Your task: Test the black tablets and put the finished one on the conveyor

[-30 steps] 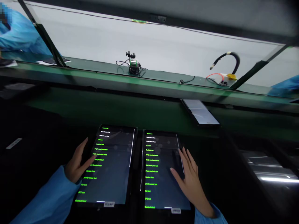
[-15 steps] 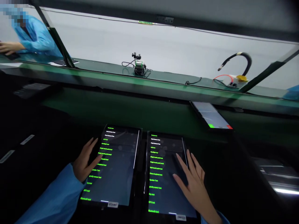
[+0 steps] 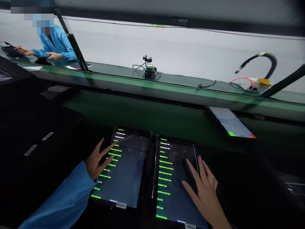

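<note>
Two tablets lie side by side in front of me, each lit with a list of test names in green and white on a dark screen. Over the left edge of the left tablet (image 3: 131,168) is my left hand (image 3: 98,160), fingers spread, with the index finger over the upper part of the list. My right hand (image 3: 202,187) rests over the right side of the right tablet (image 3: 171,194), fingers apart and holding nothing. Whether the fingertips touch the glass I cannot tell. Small white labels sit at the tablets' lower edges.
A third tablet (image 3: 232,122) with a pale screen lies at the back right. Beyond the ledge stand a small device with cables (image 3: 150,70) and a black curved hose (image 3: 271,60). A co-worker in a blue coat (image 3: 59,44) works at the far left. Dark items with white labels (image 3: 47,136) lie left.
The view has swung left, so everything sits further right. My left index finger has reached over the left tablet's list. The scroll line on that tablet no longer shows. My right hand stays over its tablet.
</note>
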`<state>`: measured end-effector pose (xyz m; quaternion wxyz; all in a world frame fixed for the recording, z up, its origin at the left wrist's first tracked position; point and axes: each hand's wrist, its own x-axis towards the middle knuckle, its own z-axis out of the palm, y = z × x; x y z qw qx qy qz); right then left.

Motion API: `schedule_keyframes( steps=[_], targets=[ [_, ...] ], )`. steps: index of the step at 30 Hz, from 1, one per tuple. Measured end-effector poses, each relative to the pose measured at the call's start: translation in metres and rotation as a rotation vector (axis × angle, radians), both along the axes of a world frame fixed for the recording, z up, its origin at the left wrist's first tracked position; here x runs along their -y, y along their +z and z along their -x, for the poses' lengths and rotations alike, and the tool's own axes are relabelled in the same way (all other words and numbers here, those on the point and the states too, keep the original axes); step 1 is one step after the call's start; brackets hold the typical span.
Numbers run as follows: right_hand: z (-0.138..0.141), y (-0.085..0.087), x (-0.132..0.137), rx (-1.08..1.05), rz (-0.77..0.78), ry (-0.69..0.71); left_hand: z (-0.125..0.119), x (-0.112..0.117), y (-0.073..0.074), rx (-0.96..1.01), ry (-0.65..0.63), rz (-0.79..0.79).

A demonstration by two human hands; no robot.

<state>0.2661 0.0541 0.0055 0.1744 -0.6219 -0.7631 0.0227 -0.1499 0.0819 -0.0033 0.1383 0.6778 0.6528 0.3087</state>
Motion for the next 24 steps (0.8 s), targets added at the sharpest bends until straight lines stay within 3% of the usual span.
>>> schedule_keyframes(
  steps=[5, 8, 11, 14, 18, 21, 24],
  targets=[
    [0.002, 0.007, 0.002, -0.045, 0.006, -0.01, 0.008, -0.002, -0.003, -0.033, -0.047, -0.026],
    [0.004, 0.018, 0.013, -0.07, -0.033, 0.1, 0.015, -0.006, -0.004, -0.028, -0.051, -0.06],
    [0.005, 0.028, 0.034, 0.021, 0.06, 0.233, 0.013, -0.004, 0.0, -0.077, -0.073, -0.143],
    [0.005, 0.031, 0.057, 0.154, 0.097, 0.305, 0.003, 0.016, 0.01, -0.193, -0.2, -0.206],
    [0.001, 0.02, 0.078, 0.258, -0.073, 0.36, -0.012, 0.057, 0.016, -0.341, -0.391, -0.136],
    [-0.001, 0.009, 0.085, 0.273, -0.248, 0.375, -0.015, 0.076, 0.01, -0.447, -0.444, -0.15],
    [-0.003, 0.005, 0.09, 0.255, -0.274, 0.436, -0.014, 0.082, 0.007, -0.492, -0.428, -0.257]
  ],
)
